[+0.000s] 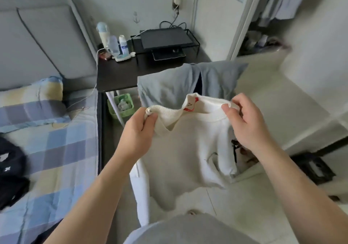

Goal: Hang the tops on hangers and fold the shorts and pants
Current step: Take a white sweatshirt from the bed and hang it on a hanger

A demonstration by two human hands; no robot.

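A cream-white top (190,145) with a ribbed collar and a red label hangs in the air in front of me. My left hand (139,132) pinches the collar at its left end. At the collar's right end my right hand (246,123) grips the fabric. A dark print shows on the top near my right wrist. Behind it a grey-blue garment (169,85) lies draped over something hidden. A dark garment (9,170) lies on the bed at the far left. No hanger is visible.
A bed (56,149) with a checked blue sheet and a pillow (32,100) is at the left. A black side table (120,74) holds bottles and a black device on a rack. A green bin (120,105) stands under it. Pale floor tiles are at the right.
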